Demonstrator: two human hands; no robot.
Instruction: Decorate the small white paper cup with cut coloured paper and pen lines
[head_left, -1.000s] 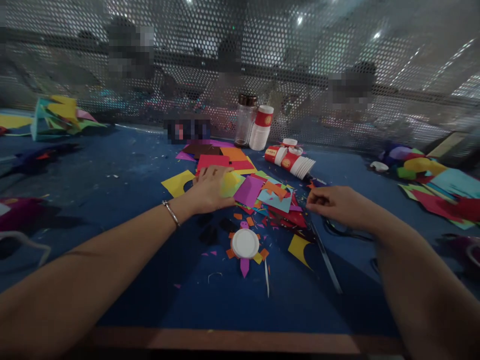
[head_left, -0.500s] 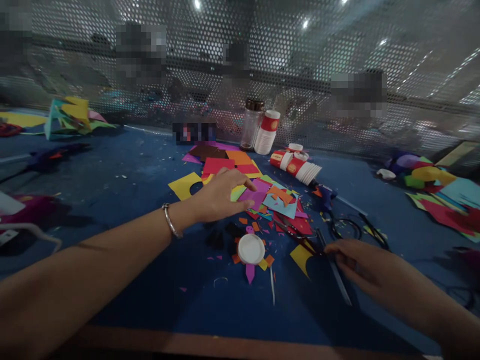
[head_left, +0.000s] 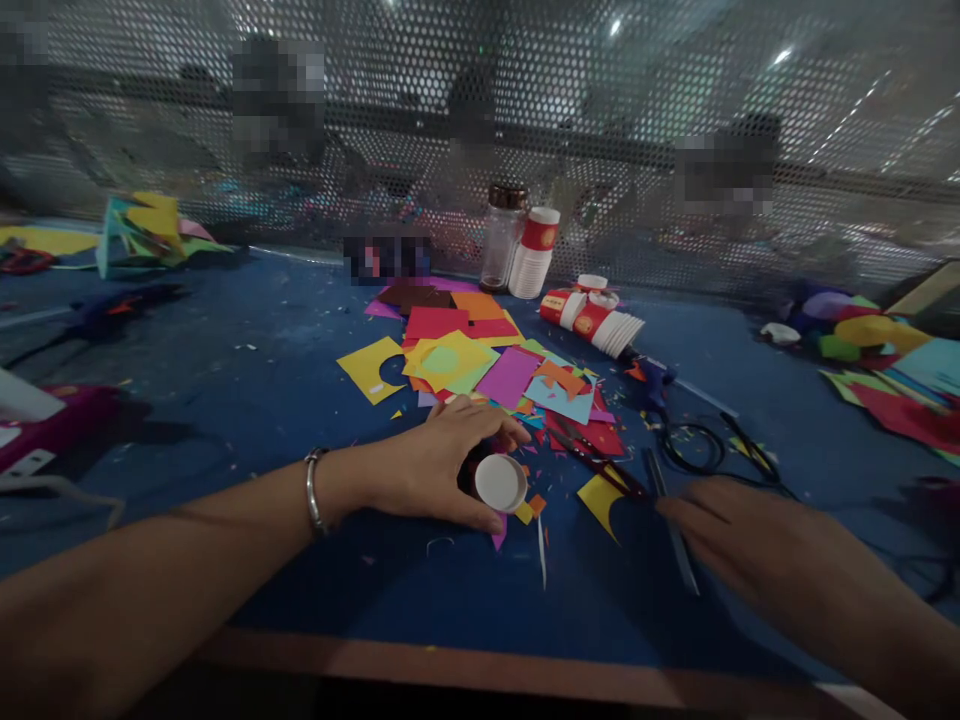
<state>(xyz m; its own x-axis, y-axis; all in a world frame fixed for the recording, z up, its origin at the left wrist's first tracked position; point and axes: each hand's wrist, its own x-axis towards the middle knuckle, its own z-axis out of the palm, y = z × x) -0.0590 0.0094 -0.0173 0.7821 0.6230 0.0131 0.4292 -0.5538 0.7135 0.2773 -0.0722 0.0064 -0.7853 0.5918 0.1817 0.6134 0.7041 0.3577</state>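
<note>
A small paper cup (head_left: 501,484) with a white face up stands on the blue table, with orange, yellow and purple paper pieces around its base. My left hand (head_left: 442,465), wearing a silver bangle, curves around the cup's left side. Its thumb and fingers are apart, and no firm grip shows. My right hand (head_left: 739,530) is slightly blurred, its fingers loosely stretched beside a thin grey stick (head_left: 673,530). I cannot make out whether its fingertips touch the stick. Dark-handled scissors (head_left: 600,463) lie near a yellow cut paper (head_left: 598,500).
Coloured paper sheets (head_left: 450,360) and scraps lie in the middle. Behind are a clear bottle (head_left: 501,240), stacked paper cups (head_left: 535,255) and a toppled stack (head_left: 592,322). A blue glue gun (head_left: 656,385) with a black cord lies at right. Perforated metal screen (head_left: 405,90) stands behind.
My left hand has come down and nearer from above the coloured papers to the paper cup. My right hand has shifted slightly right, staying beside the grey stick.
</note>
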